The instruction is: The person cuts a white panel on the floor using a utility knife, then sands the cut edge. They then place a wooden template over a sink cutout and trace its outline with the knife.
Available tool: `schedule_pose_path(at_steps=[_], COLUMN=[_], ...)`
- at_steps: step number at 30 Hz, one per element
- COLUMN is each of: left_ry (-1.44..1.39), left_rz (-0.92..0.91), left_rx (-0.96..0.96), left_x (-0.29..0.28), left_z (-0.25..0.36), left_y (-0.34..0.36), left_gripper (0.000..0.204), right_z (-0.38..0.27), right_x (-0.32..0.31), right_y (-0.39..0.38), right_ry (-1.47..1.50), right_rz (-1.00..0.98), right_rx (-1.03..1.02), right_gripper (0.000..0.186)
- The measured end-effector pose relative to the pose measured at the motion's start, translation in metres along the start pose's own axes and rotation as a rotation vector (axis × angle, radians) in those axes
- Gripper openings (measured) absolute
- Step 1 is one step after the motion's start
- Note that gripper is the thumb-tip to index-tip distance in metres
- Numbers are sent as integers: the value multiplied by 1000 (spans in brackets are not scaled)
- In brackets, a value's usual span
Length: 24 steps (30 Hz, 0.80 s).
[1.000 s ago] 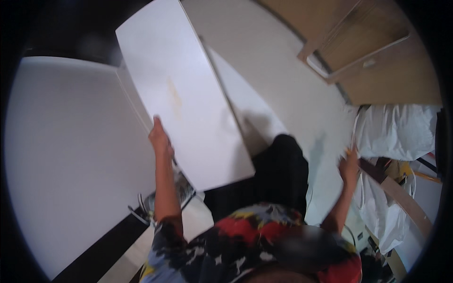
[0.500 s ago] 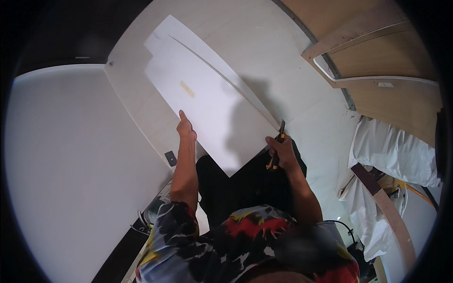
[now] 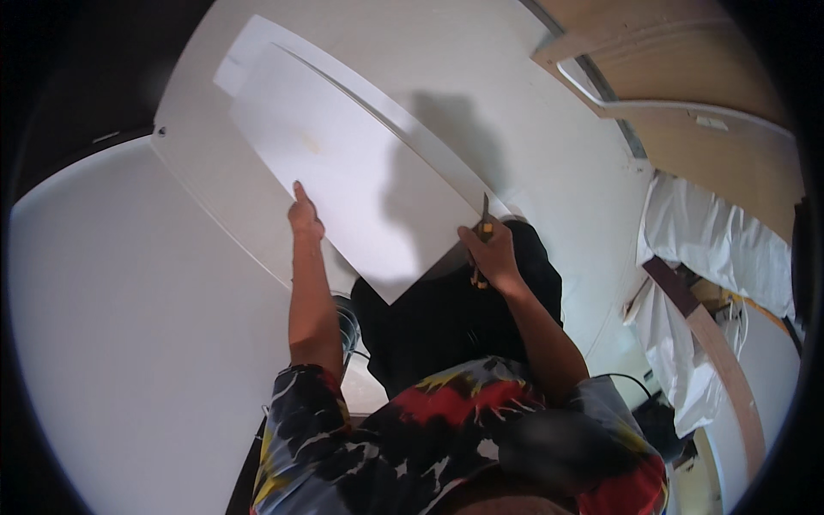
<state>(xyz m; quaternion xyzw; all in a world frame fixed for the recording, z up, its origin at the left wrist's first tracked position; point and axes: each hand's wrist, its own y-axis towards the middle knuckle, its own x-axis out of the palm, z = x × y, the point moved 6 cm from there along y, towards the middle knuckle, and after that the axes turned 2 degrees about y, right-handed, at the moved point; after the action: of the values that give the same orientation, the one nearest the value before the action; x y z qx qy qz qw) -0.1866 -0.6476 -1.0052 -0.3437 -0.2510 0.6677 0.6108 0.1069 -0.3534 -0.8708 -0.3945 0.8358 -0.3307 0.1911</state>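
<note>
A white board (image 3: 343, 172) with a faint yellowish patch slants across my dark-trousered legs, overlapping a second white sheet (image 3: 245, 47) beneath it. My left hand (image 3: 305, 210) grips its left edge, thumb along the top. At the near right corner, my right hand (image 3: 487, 253) is closed around a yellow-and-black utility knife (image 3: 482, 227), blade pointing up, with the thumb against the board's edge. The right fingertips are partly hidden behind the handle and the board.
A large white panel (image 3: 129, 326) fills the left, below a dark area (image 3: 94, 69). Wooden panels (image 3: 695, 69) edge the upper right. White plastic sacks (image 3: 712, 232) and a wooden plank (image 3: 712, 343) lie at the right. A grey object (image 3: 345, 318) sits by my left leg.
The board was raised and has come down onto the lower sheet. My right hand, earlier out at the right by the sacks, has moved in to the board's corner with the knife.
</note>
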Motion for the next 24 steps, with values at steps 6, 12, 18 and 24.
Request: schedule_pose_path(at_steps=[6, 12, 18, 24], left_ry=[686, 1108, 584, 939], left_rz=[149, -62, 164, 334], left_rx=[-60, 545, -112, 118], left_x=[-4, -6, 2, 20], left_z=[-20, -68, -107, -129], left_y=[3, -4, -34, -27], left_gripper=[84, 90, 93, 98], right_z=[67, 145, 98, 29], right_x=[-11, -15, 1, -39], right_y=[22, 45, 153, 236], right_ry=[58, -431, -384, -885], right_rz=[298, 458, 137, 196], right_rx=[196, -212, -7, -14], right_gripper=[27, 39, 47, 73])
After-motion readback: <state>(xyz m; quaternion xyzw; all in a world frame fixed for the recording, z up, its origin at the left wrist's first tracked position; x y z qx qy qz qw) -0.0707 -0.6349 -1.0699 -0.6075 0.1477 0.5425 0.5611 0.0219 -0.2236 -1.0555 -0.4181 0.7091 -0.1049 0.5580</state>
